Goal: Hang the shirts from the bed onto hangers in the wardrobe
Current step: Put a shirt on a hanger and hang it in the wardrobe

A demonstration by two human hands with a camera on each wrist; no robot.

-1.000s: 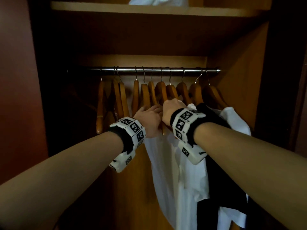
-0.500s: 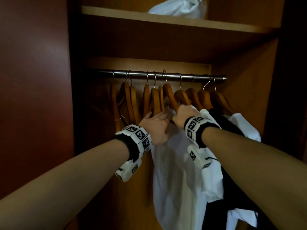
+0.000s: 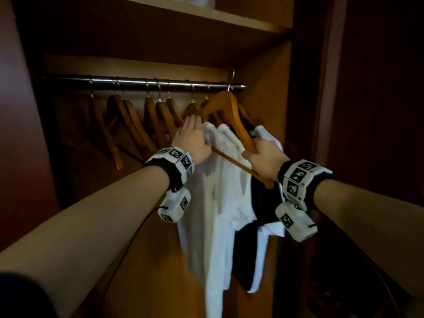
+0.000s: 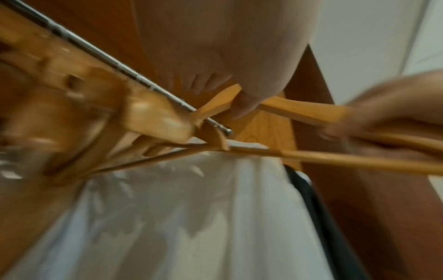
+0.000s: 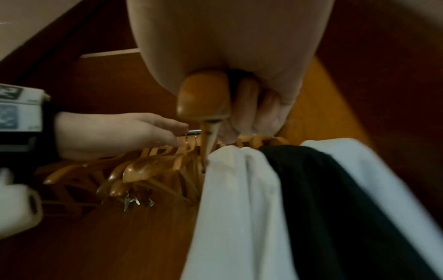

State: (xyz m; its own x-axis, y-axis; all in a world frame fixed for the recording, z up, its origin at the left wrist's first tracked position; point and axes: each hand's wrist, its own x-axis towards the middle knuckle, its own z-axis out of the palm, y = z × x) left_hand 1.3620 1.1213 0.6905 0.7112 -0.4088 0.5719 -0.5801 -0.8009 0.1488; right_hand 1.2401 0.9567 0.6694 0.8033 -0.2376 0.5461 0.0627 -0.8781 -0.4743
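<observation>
Currently, we record these conditions:

Right hand: our right hand (image 3: 266,157) has its fingers curled round the lower arm end of one wooden hanger (image 3: 231,118), gripping it firmly.

Held hanger: it is tilted, and its metal hook (image 3: 231,75) stands above the rail (image 3: 142,83) near the rail's right end; we cannot tell whether hook and rail touch.

Left hand: our left hand (image 3: 192,138) is flat with fingers straight and held together, pressing against the hanging white shirt (image 3: 213,203) just left of the held hanger.

Shirts: the white shirt hangs in the wardrobe below both hands; a dark garment (image 3: 261,203) and more white cloth hang just to its right.

Spare hangers: a row of bare wooden hangers (image 3: 137,120) hangs on the rail to the left of our left hand.

Shelf: a wooden shelf (image 3: 206,14) runs above the rail.
</observation>
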